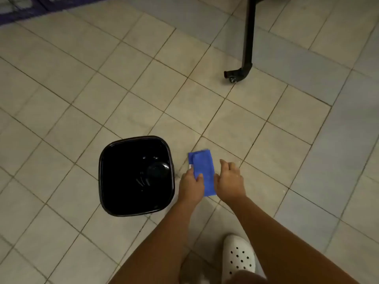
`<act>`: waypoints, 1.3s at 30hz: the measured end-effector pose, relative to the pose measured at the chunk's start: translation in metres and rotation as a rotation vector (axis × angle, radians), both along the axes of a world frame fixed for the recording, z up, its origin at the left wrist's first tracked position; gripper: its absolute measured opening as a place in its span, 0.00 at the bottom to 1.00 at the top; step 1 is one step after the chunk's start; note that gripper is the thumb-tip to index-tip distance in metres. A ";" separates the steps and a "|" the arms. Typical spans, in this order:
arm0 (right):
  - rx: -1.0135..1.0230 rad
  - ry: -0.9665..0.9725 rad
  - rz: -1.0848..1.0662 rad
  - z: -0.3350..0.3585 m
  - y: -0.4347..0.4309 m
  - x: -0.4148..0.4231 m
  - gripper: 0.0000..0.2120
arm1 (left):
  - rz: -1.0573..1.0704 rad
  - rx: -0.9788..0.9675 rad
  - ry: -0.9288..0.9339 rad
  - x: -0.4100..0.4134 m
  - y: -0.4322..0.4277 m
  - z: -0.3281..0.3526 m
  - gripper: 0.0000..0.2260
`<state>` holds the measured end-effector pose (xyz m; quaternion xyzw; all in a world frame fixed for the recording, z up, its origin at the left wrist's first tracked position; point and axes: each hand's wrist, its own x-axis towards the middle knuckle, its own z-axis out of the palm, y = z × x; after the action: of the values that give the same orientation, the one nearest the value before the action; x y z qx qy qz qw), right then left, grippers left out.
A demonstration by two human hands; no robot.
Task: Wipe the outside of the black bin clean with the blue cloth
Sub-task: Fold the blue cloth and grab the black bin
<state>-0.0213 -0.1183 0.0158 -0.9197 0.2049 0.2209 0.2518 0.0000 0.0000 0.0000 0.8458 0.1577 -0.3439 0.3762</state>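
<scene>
- The left hand (191, 186) is pinching the near left edge of the blue cloth (203, 167), with its thumb lying on top of the fabric.
- The right hand (229, 181) is resting against the cloth's right edge with its fingers loosely bent; I cannot tell whether it is gripping.
- The cloth is showing as a folded strip between the two hands, just to the right of the black bin (136, 176) and apart from it.
- The bin is standing upright and open-topped on the tiled floor (82, 99).
- A white perforated shoe (239, 257) is showing near the bottom edge.
- A black frame leg (247, 48) is standing well beyond the hands.
</scene>
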 end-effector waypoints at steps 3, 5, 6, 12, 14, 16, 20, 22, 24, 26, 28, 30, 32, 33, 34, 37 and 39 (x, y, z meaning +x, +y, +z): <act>0.024 0.027 -0.021 -0.034 0.002 0.002 0.23 | 0.062 0.043 0.059 0.004 -0.003 -0.030 0.14; 0.042 0.058 -0.010 -0.056 0.004 0.004 0.22 | 0.100 0.061 0.096 0.006 -0.004 -0.047 0.14; 0.059 0.064 -0.017 -0.066 0.005 0.004 0.22 | 0.111 0.070 0.099 0.006 -0.005 -0.055 0.14; 0.150 0.115 -0.121 -0.107 0.006 0.007 0.24 | 0.127 0.115 0.102 0.012 -0.009 -0.092 0.14; 0.192 0.145 -0.158 -0.115 0.006 0.005 0.24 | 0.125 0.131 0.117 0.011 -0.009 -0.101 0.14; 0.232 0.160 -0.187 -0.121 0.009 0.003 0.24 | 0.153 0.125 0.123 0.010 -0.010 -0.108 0.15; 0.286 0.203 -0.309 -0.128 0.012 0.004 0.21 | 0.206 0.111 0.166 0.011 -0.010 -0.113 0.16; 0.303 0.240 -0.347 -0.130 0.011 0.007 0.18 | 0.207 0.107 0.210 0.012 -0.010 -0.113 0.13; 0.296 0.288 -0.318 -0.130 0.011 0.009 0.15 | 0.185 0.104 0.229 0.013 -0.009 -0.112 0.11; 0.323 0.313 -0.343 -0.129 0.012 0.011 0.11 | 0.173 0.094 0.230 0.015 -0.008 -0.109 0.10; 0.373 0.296 -0.417 -0.125 0.014 0.013 0.06 | 0.190 0.083 0.228 0.016 -0.008 -0.106 0.10; 0.412 0.252 -0.488 -0.117 0.016 0.016 0.07 | 0.247 0.060 0.214 0.015 -0.008 -0.100 0.11; 0.438 0.176 -0.539 -0.106 0.017 0.017 0.14 | 0.286 0.030 0.208 0.014 -0.008 -0.089 0.12; 0.449 0.130 -0.552 -0.099 0.017 0.018 0.16 | 0.297 0.006 0.207 0.013 -0.009 -0.083 0.13; 0.473 0.087 -0.566 -0.091 0.017 0.018 0.17 | 0.308 -0.026 0.200 0.013 -0.009 -0.076 0.14; 0.570 -0.027 -0.638 -0.066 0.017 0.016 0.14 | 0.367 -0.131 0.162 0.010 -0.012 -0.048 0.15; 0.610 -0.087 -0.675 -0.045 0.018 0.013 0.13 | 0.425 -0.199 0.145 0.007 -0.012 -0.028 0.15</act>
<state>-0.0078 -0.1003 -0.0295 -0.6936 0.4080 0.1378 0.5775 0.0067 -0.0117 -0.0284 0.7255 0.3241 -0.3307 0.5092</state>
